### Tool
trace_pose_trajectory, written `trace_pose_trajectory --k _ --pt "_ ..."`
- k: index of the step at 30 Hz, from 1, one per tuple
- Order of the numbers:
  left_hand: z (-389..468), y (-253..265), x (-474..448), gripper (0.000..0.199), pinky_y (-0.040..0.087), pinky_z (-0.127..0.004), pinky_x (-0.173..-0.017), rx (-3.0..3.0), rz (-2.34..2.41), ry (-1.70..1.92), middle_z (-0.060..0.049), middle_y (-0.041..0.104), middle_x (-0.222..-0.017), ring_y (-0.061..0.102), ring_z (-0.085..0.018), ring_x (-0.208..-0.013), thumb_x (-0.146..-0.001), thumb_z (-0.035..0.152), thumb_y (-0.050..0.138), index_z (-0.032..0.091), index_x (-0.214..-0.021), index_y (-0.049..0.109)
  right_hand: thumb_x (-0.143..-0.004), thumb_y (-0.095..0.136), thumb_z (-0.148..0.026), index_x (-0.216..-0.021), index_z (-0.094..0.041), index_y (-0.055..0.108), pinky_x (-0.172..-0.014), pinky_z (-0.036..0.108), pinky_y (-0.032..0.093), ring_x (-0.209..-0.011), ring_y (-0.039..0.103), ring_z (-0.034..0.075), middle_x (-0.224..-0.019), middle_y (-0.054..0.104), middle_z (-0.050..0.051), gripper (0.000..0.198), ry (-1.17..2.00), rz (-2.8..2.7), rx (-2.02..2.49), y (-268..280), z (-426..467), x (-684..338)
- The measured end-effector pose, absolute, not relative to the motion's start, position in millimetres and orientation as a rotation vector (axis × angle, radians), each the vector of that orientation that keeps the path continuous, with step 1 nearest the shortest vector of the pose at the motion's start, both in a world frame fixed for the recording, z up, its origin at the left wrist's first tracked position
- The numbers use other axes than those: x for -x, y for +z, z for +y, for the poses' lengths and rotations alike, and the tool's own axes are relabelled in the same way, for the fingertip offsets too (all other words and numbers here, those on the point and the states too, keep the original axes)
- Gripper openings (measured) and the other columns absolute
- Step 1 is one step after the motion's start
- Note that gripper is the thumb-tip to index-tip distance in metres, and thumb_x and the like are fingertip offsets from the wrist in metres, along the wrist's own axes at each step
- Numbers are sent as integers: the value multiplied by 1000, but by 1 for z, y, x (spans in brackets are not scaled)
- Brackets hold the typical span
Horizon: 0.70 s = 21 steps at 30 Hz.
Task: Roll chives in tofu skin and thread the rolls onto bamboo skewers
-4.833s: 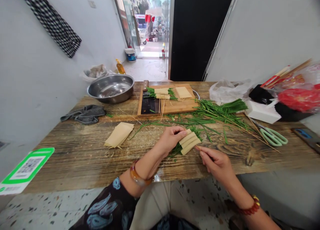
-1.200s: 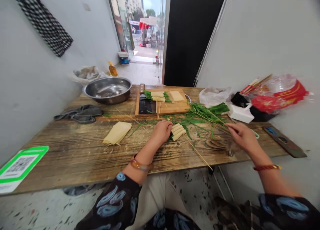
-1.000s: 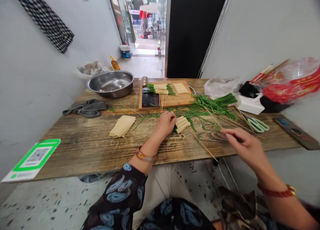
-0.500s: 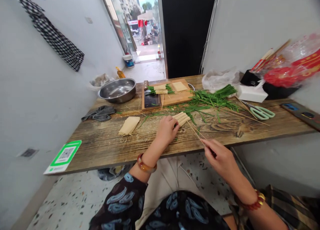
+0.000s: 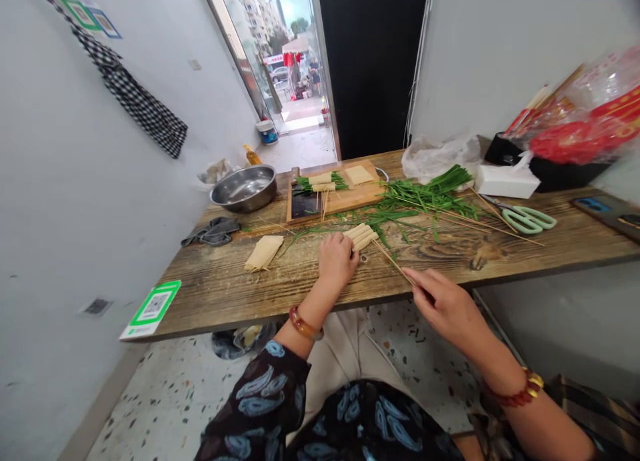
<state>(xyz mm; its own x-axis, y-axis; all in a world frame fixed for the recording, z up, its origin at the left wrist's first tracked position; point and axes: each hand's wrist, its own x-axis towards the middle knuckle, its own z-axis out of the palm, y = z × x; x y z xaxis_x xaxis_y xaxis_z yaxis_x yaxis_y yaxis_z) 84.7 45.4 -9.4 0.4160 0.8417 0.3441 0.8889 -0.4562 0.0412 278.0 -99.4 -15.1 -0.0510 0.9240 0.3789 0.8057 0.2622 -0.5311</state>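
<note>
Several slim, pale-tan rolls [image 5: 364, 234] lie side by side in a slanting row on the brown, wood-grained table [image 5: 295, 281], right between my two hands. My left hand [image 5: 338, 259] is at their left end, its fingers bent over and closed on the rolls; the tips are mostly hidden from me, so I cannot tell how hard they press. Nearer to me, off to the right, my right hand [image 5: 447, 309] has thumb and forefinger pinched together on a thin, straw-coloured wooden skewer [image 5: 393, 259], the other fingers curled in toward the palm. The skewer slopes up and away from my pinch to the right end of the rolls; whether a second one runs close beside it, I cannot make out.

Left of my left hand, well apart from it, sits a small stack of flat tan sheets [image 5: 264, 253]. Beyond the rolls and to the right lies a loose bunch of long green leaves [image 5: 430, 197], stray blades trailing back toward me. The rectangular bamboo cutting board [image 5: 357, 203] bears two tan rolls with green tips [image 5: 323, 183], plus a broad, dark-bladed cleaver [image 5: 303, 204]. Pale-green-handled scissors [image 5: 530, 221] rest farther right; a round steel basin [image 5: 245, 191] stands far left.
</note>
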Motion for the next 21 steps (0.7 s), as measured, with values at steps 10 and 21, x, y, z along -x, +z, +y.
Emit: trace_pose_trajectory --k 10,21 --pt "24 -8 -60 1 40 -37 -75 2600 -1481 -513 -8 58 -88 51 -25 -89 -79 20 58 19 -79 58 -92 43 -20 -126 -21 56 -73 26 48 -71 61 14 -83 62 3 36 308 -1874 1516 -23 -128 -262" --pt "18 -24 -47 3 42 -33 -75 2738 -1484 -830 -6 58 -84 52 -21 -83 -81 16 57 18 -80 58 -92 43 -25 -112 -19 62 -67 27 46 -73 60 16 -85 65 6 28 296 -1793 1430 -14 -75 -258"
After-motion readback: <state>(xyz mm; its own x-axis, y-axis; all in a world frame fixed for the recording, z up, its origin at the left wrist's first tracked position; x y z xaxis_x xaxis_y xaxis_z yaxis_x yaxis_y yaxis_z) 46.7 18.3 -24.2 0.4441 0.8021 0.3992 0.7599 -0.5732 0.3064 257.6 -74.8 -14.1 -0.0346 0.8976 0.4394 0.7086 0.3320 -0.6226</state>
